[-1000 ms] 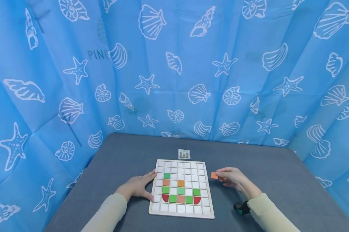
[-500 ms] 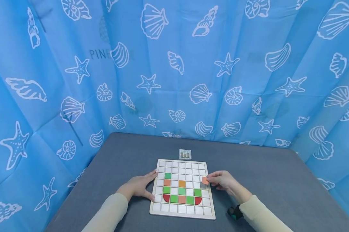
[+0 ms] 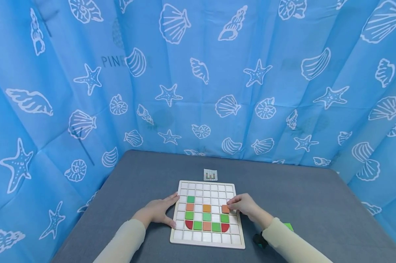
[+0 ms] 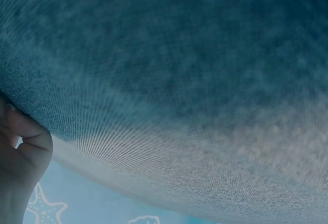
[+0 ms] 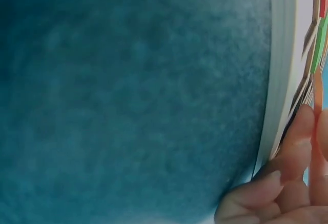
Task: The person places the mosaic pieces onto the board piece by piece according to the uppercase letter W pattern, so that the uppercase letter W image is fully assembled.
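A white gridded board (image 3: 198, 241) lies on the grey table, with green, orange and salmon square tiles and two rounded red tiles set in its cells. My left hand (image 3: 156, 211) rests along the board's left edge, fingers spread. At the right side of the grid, my right hand (image 3: 245, 205) pinches an orange square tile (image 3: 225, 209), just beyond a green tile (image 3: 224, 218). In the right wrist view the fingers (image 5: 297, 137) hold the orange tile (image 5: 318, 88) close over the board. The left wrist view catches only the hand's edge and the table cloth.
Behind the board lies a small printed card (image 3: 210, 175) with a grid pattern. A black and green object (image 3: 259, 240) sits by the right wrist, and a bright green piece (image 3: 288, 226) shows past the sleeve. A blue shell-print curtain (image 3: 198, 91) hangs around the table.
My right hand has moved left from beside the board, bringing the orange tile over a cell at the right. The green piece beyond the sleeve has come into view. My left hand has stayed put.
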`<state>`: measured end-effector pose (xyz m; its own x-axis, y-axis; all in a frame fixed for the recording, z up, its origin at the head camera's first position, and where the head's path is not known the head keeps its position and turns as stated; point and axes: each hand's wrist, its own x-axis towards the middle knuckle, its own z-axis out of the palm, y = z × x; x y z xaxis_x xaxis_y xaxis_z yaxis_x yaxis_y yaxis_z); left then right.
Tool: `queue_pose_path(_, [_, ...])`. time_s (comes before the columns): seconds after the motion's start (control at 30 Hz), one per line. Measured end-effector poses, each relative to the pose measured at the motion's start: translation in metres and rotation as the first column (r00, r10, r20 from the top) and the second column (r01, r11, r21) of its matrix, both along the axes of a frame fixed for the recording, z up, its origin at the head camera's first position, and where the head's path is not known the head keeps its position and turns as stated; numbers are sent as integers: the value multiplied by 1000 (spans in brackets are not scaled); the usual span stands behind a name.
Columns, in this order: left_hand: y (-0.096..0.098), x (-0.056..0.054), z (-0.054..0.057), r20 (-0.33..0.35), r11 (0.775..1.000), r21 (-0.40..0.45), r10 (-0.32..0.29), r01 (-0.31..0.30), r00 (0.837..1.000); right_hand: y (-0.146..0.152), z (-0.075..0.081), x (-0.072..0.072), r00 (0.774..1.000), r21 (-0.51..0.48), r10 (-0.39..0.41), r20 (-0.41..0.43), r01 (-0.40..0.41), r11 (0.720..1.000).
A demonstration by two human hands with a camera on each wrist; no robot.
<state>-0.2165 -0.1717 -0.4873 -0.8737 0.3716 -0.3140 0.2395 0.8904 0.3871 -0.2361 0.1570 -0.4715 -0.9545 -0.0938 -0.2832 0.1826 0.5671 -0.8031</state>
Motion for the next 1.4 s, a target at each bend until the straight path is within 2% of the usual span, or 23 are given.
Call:
queue_pose_path(0.33, [0,-1,0,1,1000,10,0,0,1000,-6,0,-1,1000,3,-24,-17,24,1000])
queue_pose_path(0.53, [1,-1,-1,1,1000,17,-3,3,1000,-1,1,1,999,-12,-11,-30,11,1000])
queue_pose_path(0.93, [-1,-1,-3,-4,1000,-5,9,-9,1000,49,26,5,999,10,32,-35,-32,999])
queue_pose_path(1.07, [0,-1,-2,-6,1000,-13,9,-9,1000,77,37,5,991,25,131,-35,-130,991])
queue_pose_path(1.17, [0,-1,-2,-4,1000,-9,9,-9,1000,102,42,4,977,-7,212,-12,-212,977])
queue_pose_path(1.4, [1,0,-2,-2,1000,3,1,-1,1000,159,42,5,934,-97,353,46,-348,933])
